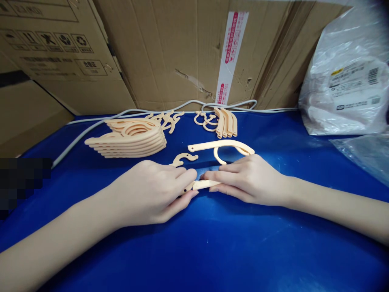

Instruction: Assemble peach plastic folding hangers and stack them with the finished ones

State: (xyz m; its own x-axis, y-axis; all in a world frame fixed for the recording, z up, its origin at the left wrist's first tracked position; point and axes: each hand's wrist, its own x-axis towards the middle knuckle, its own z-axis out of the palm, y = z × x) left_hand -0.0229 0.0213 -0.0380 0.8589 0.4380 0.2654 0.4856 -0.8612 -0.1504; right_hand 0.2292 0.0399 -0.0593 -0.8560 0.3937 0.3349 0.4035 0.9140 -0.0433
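My left hand [158, 190] is closed in a pinch on a small beige plastic hanger piece [186, 189], whose holed end shows between thumb and fingers. A hook-shaped piece [184, 157] sticks out above the knuckles; whether it joins the pinched piece is hidden. Facing it, my right hand [243, 178] is closed on a beige hanger arm [204, 184]. That arm's tip meets the holed end in front of my left fingers. Just beyond my right hand lies another curved hanger arm [220, 145], with a curved hook part [217, 156] below it.
Stacked folding hangers [130, 142] lie back left on the blue table surface [194, 251]. Loose hooks [167, 119] and a bunch of hanger arms [225, 122] sit behind. A white cable [133, 111], cardboard boxes [182, 48] and a plastic bag [343, 81] line the back.
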